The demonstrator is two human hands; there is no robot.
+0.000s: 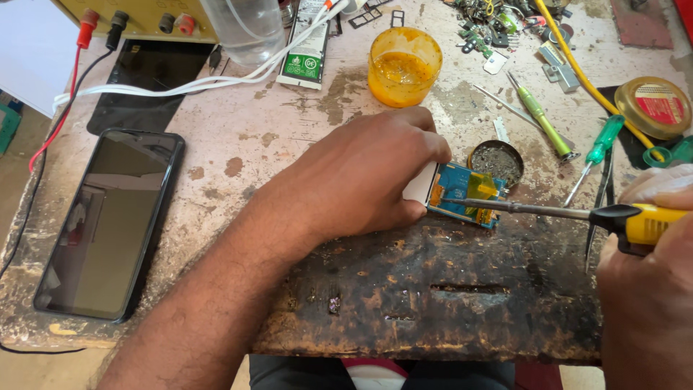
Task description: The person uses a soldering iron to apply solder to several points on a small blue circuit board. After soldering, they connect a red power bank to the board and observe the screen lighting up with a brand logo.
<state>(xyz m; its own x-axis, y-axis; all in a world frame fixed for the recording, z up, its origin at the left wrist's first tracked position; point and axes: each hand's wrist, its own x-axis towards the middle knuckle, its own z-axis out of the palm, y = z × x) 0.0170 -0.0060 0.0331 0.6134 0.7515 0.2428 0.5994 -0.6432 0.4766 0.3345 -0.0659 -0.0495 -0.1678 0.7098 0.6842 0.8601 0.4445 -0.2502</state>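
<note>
left hand [368, 177] pinching blue circuit board [465, 195] on table [274, 137]; right hand [646, 289] clenched around yellow-handled soldering iron [563, 213], tip on board

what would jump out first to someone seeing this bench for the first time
At the centre, the left hand pins a small blue circuit board to the scorched wooden bench, while the right hand at the right edge touches a yellow-handled soldering iron to it. A black phone lies face up at the left, and an orange tub sits at the top centre.
</note>
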